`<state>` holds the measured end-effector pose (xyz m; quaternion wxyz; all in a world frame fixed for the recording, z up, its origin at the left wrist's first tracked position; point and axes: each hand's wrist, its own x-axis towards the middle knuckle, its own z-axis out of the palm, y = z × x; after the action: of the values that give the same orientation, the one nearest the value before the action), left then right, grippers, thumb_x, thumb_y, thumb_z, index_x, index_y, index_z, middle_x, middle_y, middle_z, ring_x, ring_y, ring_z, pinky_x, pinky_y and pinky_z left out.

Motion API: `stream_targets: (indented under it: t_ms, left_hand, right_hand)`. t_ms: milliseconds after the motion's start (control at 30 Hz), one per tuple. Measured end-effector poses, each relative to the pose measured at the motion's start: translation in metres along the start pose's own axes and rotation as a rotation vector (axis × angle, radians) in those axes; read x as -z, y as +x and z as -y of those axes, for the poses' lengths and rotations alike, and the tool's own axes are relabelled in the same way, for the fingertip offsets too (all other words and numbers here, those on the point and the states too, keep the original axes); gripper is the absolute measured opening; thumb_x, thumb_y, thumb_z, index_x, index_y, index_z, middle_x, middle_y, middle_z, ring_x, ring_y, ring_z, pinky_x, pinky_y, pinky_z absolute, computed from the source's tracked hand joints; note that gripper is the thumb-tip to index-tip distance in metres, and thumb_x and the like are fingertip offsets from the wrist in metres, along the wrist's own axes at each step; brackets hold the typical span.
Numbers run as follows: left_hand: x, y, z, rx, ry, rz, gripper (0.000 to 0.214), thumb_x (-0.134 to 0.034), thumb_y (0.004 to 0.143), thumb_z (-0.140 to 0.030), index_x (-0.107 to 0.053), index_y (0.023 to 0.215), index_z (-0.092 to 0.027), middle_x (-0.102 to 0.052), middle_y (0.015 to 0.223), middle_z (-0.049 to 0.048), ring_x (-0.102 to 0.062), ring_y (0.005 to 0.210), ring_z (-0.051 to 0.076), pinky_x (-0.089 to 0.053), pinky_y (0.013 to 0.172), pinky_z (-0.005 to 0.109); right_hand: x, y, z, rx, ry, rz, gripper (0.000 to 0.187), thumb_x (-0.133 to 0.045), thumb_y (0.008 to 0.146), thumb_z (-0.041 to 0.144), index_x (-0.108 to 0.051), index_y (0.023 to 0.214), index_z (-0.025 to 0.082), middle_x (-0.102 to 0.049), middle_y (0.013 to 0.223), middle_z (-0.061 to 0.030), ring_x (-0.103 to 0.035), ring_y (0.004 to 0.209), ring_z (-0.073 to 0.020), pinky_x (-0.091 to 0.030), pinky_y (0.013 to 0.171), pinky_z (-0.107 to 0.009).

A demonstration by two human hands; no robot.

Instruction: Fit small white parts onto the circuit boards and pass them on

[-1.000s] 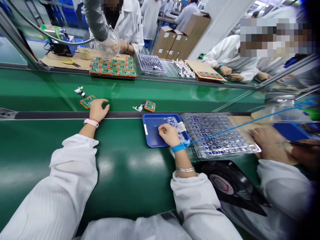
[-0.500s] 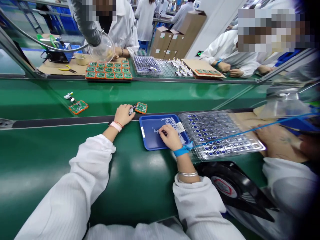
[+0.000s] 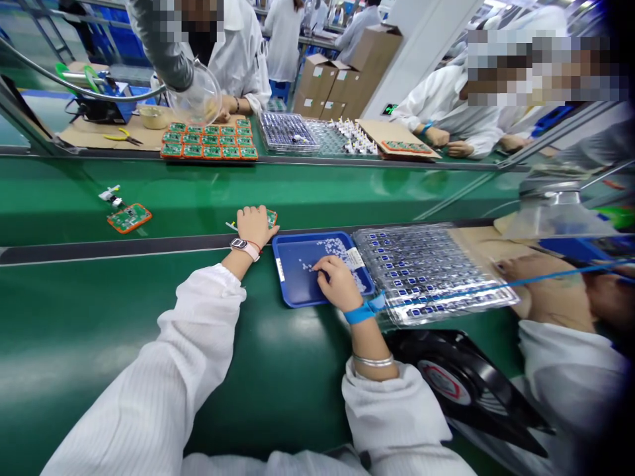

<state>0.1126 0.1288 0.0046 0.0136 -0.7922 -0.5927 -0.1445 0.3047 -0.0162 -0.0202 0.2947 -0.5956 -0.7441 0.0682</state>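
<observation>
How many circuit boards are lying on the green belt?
2. One circuit board lies out on the belt; the other circuit board is partly under the left hand. Others may be hidden.

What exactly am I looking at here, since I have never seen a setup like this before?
This view comes from a camera worn on a person's head, looking down at their bare hands over a green conveyor belt. The left hand lies over a small circuit board; whether it grips the board cannot be seen. The right hand, with a blue wrist strap, is in a blue tray of small white parts. Beside it lies a clear plastic tray of blue-marked parts.
</observation>
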Motion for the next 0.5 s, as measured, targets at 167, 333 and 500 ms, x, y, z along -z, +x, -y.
stream_targets:
  t_ms: [167, 333, 500]
  left_hand:
    - [0.006, 0.001, 0.011, 0.049, -0.005, 0.025, 0.047, -0.063, 0.071, -0.042, -0.051, 0.104, -0.01, -0.062, 0.097, 0.0179, -0.056, 0.095, 0.033, -0.033, 0.082, 0.039]
    - [0.011, 0.01, 0.039, 0.144, -0.146, 0.049, 0.051, -0.065, 0.066, -0.047, -0.051, 0.105, -0.016, -0.065, 0.095, 0.0135, -0.06, 0.093, 0.032, -0.04, 0.077, 0.037]
    - [0.012, 0.007, 0.07, 0.13, -0.38, -0.02, 0.051, -0.066, 0.066, -0.051, -0.05, 0.104, -0.02, -0.067, 0.094, 0.0063, -0.063, 0.088, 0.025, -0.044, 0.075, 0.031]
  right_hand:
    - [0.002, -0.001, -0.001, -0.028, -0.017, -0.004, 0.021, -0.043, 0.073, 0.005, -0.06, 0.078, 0.017, -0.055, 0.083, -0.0084, -0.054, 0.086, -0.0219, -0.046, 0.082, -0.039]
    - [-0.001, 0.001, 0.0, -0.005, 0.024, -0.016, 0.025, -0.043, 0.073, 0.006, -0.061, 0.087, 0.016, -0.056, 0.087, -0.0086, -0.054, 0.089, -0.0213, -0.046, 0.084, -0.039]
    - [-0.004, 0.001, 0.0, -0.005, 0.003, 0.011, 0.027, -0.043, 0.074, 0.006, -0.063, 0.089, 0.016, -0.055, 0.09, -0.009, -0.052, 0.091, -0.0213, -0.044, 0.086, -0.039]
